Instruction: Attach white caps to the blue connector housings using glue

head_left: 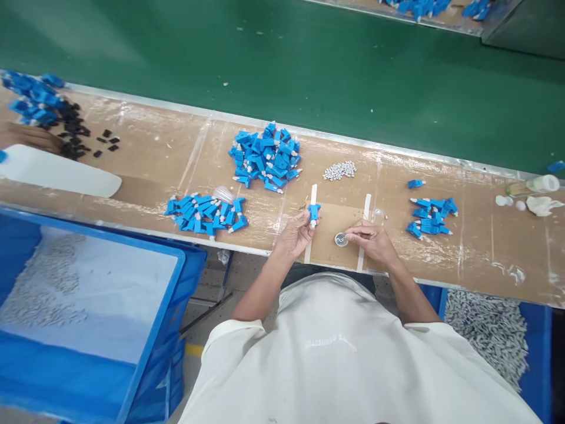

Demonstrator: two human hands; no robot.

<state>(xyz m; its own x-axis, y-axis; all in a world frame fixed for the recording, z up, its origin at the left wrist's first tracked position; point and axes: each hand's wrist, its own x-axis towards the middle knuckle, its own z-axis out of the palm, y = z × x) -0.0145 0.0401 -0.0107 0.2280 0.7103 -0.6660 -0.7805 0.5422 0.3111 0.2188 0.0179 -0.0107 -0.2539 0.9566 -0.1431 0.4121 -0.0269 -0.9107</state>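
My left hand (295, 237) is closed around a blue plastic part (313, 213) with a whitish tip, held up over the bench in front of me. My right hand (371, 240) has its fingers pinched at the edge of a small round dish (341, 239) with tiny pieces inside. Whatever sits between those fingertips is too small to make out. Beyond my hands lies a little heap of small grey-white pieces (339, 171). A large pile of blue parts (265, 156) is to the left of it, with a lower pile of blue parts (206, 213) nearer me.
More blue parts (431, 217) lie on the right. Another person's hand (30, 138) is at the far left by black pieces (74, 132). Blue bins (176, 277) stand below the bench. A bottle (542, 184) is at the right end. A green surface (309, 70) runs behind.
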